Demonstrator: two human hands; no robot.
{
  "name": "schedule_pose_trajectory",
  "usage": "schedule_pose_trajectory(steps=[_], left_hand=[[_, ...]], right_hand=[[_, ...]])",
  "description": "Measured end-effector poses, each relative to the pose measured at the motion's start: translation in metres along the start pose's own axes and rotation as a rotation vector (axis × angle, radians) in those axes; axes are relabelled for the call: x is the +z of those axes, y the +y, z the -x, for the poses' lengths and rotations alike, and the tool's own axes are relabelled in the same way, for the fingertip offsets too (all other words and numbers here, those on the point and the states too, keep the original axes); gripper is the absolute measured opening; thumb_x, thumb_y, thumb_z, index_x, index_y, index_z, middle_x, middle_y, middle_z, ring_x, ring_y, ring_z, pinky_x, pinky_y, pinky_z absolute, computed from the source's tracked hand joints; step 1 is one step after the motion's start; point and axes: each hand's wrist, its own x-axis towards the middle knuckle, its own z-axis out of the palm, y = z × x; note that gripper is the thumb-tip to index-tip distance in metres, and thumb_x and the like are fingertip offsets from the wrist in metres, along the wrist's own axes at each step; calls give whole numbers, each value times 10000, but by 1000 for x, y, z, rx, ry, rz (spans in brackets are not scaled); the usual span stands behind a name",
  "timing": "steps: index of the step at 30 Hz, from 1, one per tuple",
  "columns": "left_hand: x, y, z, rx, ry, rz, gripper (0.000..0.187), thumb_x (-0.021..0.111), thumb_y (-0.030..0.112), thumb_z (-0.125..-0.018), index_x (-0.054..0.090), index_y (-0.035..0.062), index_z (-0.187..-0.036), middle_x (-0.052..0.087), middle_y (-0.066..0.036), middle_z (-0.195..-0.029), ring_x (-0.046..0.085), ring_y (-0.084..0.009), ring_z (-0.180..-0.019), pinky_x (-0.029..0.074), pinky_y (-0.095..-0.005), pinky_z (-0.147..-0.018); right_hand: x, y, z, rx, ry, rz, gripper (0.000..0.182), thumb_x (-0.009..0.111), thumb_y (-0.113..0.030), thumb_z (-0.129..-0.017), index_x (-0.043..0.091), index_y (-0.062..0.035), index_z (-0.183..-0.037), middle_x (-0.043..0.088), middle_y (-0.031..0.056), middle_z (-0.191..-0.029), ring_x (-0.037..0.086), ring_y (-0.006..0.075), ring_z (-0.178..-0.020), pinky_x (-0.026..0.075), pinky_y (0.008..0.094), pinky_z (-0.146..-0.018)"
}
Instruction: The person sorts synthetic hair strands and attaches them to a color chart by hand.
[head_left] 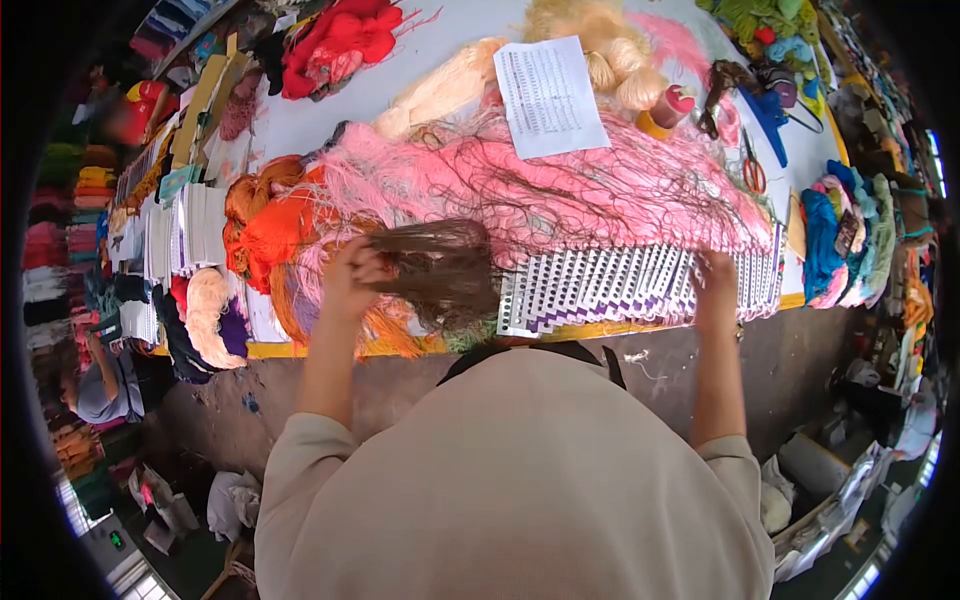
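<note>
My left hand (352, 278) is at the left end of a loose bundle of dark brown thread (445, 268), its fingers curled round the strands. The bundle lies fanned out along the table's near edge. At the right, my right hand (714, 285) rests over a row of overlapping white cards with dark punched holes (600, 285); its fingers look slightly apart, though blurred. Pink thread (440, 165) spreads behind the cards, with thin brown strands (640, 190) strewn across it. Orange thread (275, 230) lies just left of my left hand.
A printed sheet (550, 95) lies on the pink thread. Beyond are cream skeins (440, 85), red yarn (340, 45) and a pink-topped spool (670, 105). Red-handled scissors (753, 172) lie at right. White card stacks (190, 230) stand left. Another person (105, 385) is at far left.
</note>
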Motion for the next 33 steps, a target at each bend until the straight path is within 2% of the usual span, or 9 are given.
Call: schedule_pose_trajectory(steps=[4,6,10,12,13,15,20,28,33], left_hand=[[-108,71,24,274,223,251,239,486,276,-986,578,92,-864,352,74,-567,279,-49,-426,235,-197,-385],[-103,73,39,385,190,264,252,479,286,-989,612,75,-948,368,74,-572,270,-50,-412,242,-197,-379],[-22,-29,5,8,170,-193,248,524,236,-960,612,47,-1095,424,48,-621,273,-33,-424,226,-177,-379],[8,-93,-22,-232,76,-330,262,581,210,-927,600,33,-1120,574,1,-797,277,-23,-453,204,-169,-393],[14,-124,-38,-315,21,-294,245,596,205,-919,606,23,-1082,666,-73,-975,270,-33,-455,200,-185,-397],[43,-172,-64,-308,77,-657,182,661,191,-860,655,10,-883,708,-125,-885,385,-76,-441,298,-239,-411],[64,-234,-98,-152,66,-1060,187,655,177,-871,640,-3,-918,609,-41,-691,471,-96,-496,341,-255,-428],[58,-236,-99,-265,56,-574,122,638,123,-874,629,13,-823,501,-6,-581,403,-90,-438,285,-281,-415],[73,-234,-103,-255,-83,-707,81,616,125,-874,643,55,-843,481,22,-554,344,-61,-420,225,-251,-404]], right_hand=[[-272,-21,-125,-1,419,-237,170,513,-150,-853,570,-14,-768,620,85,-803,578,188,-718,480,327,-674],[-287,-74,-96,-258,754,378,184,469,-158,-790,560,-29,-697,523,67,-598,557,176,-622,474,307,-600],[-188,4,-108,-422,103,573,340,500,-258,-907,621,36,-1027,637,135,-981,612,234,-842,481,349,-718],[-111,89,-116,-755,-180,1290,297,447,-248,-968,593,-38,-1118,645,132,-965,620,196,-862,473,361,-724],[-42,103,-80,-260,-224,1245,281,443,-274,-973,614,-77,-1078,655,106,-827,614,185,-725,471,365,-650],[44,128,-38,-210,-560,1000,177,554,-195,-928,615,-102,-1065,659,118,-773,618,252,-658,482,371,-637],[124,171,-16,-156,-848,1040,146,565,-253,-914,584,-126,-983,650,154,-781,639,349,-743,482,437,-650],[129,171,-25,-6,-917,1022,138,552,-227,-922,541,-125,-1014,627,150,-750,629,339,-713,474,423,-652],[131,172,-33,129,-905,866,93,546,-148,-943,490,-78,-970,505,45,-596,492,126,-528,413,304,-514]])
